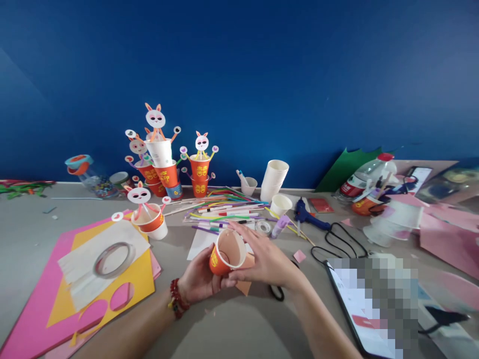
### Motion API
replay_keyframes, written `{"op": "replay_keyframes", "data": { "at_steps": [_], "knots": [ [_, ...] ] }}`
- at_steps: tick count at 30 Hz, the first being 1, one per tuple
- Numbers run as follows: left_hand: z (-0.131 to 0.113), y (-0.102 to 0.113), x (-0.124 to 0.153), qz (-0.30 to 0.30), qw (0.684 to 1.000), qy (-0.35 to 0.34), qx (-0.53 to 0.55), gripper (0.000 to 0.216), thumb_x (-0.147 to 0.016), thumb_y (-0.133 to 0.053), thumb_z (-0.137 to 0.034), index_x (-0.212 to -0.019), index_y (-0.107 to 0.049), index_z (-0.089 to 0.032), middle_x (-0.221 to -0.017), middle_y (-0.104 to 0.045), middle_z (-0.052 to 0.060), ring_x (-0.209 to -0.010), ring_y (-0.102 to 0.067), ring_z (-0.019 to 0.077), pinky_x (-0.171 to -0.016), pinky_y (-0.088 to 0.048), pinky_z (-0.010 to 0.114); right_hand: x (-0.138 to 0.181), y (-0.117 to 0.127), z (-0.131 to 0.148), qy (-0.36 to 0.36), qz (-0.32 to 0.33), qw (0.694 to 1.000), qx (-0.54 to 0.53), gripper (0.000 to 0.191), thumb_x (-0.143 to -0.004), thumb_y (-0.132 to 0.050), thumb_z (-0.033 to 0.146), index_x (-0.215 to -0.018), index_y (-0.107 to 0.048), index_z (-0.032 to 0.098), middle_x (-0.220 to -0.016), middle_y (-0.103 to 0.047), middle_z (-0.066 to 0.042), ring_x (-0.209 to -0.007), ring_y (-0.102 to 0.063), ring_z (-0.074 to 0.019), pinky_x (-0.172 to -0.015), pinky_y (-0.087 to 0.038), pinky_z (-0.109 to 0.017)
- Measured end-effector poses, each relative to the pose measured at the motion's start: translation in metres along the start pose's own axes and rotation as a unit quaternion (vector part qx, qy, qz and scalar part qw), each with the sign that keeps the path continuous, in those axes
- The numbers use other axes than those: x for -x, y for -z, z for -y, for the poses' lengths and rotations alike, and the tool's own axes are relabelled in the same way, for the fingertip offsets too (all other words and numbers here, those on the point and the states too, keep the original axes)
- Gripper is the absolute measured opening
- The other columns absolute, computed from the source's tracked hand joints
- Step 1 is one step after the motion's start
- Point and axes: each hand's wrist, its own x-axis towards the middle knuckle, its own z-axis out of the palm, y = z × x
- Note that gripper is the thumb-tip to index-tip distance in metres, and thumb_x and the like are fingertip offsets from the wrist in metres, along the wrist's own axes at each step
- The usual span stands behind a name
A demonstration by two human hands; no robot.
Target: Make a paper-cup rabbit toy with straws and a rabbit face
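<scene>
Holding the orange cup [226,254] in the grip of left hand [202,275] and right hand [266,259]. Tilted rather than upright, likely to keep its inside visible

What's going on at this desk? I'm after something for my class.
A person's left hand and right hand hold an orange-red paper cup between them, its mouth tilted towards the camera. To the left stand rabbit-topped cups; no such topper shows on this one. A stack of white cups and a blue glue gun sit farther back.
</scene>
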Motion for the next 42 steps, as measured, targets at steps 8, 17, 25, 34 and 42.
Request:
{"op": "replay_keyframes", "data": {
  "at_steps": [8,17,25,34,42],
  "knots": [
    [0.008,-0.008,0.002,-0.053,0.932,-0.264,-0.242,0.056,-0.077,-0.076,-0.041,-0.126,-0.058,-0.021,-0.126,-0.063,0.011,-0.117,-0.057,0.0296,-0.101,-0.041,0.04,-0.007,-0.01,-0.017,0.006,-0.019,0.991,-0.135,0.075,-0.077,-0.077,0.039,-0.143,-0.045,0.024,-0.145,-0.05,-0.013,-0.131,-0.05,-0.0301,-0.105,-0.043,-0.044],
    [0.006,-0.014,0.008,-0.108,0.862,-0.309,-0.388,0.061,-0.07,-0.082,-0.035,-0.125,-0.06,-0.019,-0.117,-0.066,0.011,-0.109,-0.059,0.0317,-0.093,-0.046,0.038,-0.008,-0.014,-0.011,0.036,-0.054,0.989,-0.131,0.071,-0.066,-0.084,0.047,-0.125,-0.053,0.021,-0.124,-0.062,-0.011,-0.112,-0.061,-0.0284,-0.095,-0.048,-0.038],
    [0.01,-0.011,0.009,-0.096,0.83,-0.3,-0.461,0.054,-0.077,-0.076,-0.033,-0.126,-0.058,-0.02,-0.121,-0.064,0.011,-0.114,-0.057,0.0314,-0.097,-0.044,0.038,-0.01,-0.018,-0.011,0.014,-0.077,0.981,-0.177,0.062,-0.07,-0.08,0.055,-0.116,-0.055,0.02,-0.106,-0.066,-0.007,-0.095,-0.064,-0.0228,-0.082,-0.051,-0.032],
    [0.006,-0.008,-0.002,-0.207,0.775,-0.348,-0.486,0.064,-0.073,-0.08,-0.028,-0.126,-0.045,-0.02,-0.126,-0.057,0.012,-0.115,-0.056,0.0306,-0.098,-0.043,0.039,-0.012,-0.031,-0.028,-0.056,-0.049,0.97,-0.231,0.086,-0.073,-0.078,0.053,-0.145,-0.039,0.025,-0.14,-0.05,-0.015,-0.121,-0.056,-0.0296,-0.098,-0.05,-0.044],
    [0.004,-0.01,0.002,-0.177,0.771,-0.353,-0.499,0.057,-0.079,-0.073,-0.026,-0.129,-0.047,-0.019,-0.127,-0.057,0.013,-0.117,-0.053,0.0299,-0.102,-0.039,0.039,-0.014,-0.039,-0.029,-0.064,-0.059,0.963,-0.253,0.076,-0.078,-0.075,0.041,-0.144,-0.041,0.027,-0.146,-0.046,-0.013,-0.126,-0.053,-0.0297,-0.091,-0.056,-0.041]
  ]
}}
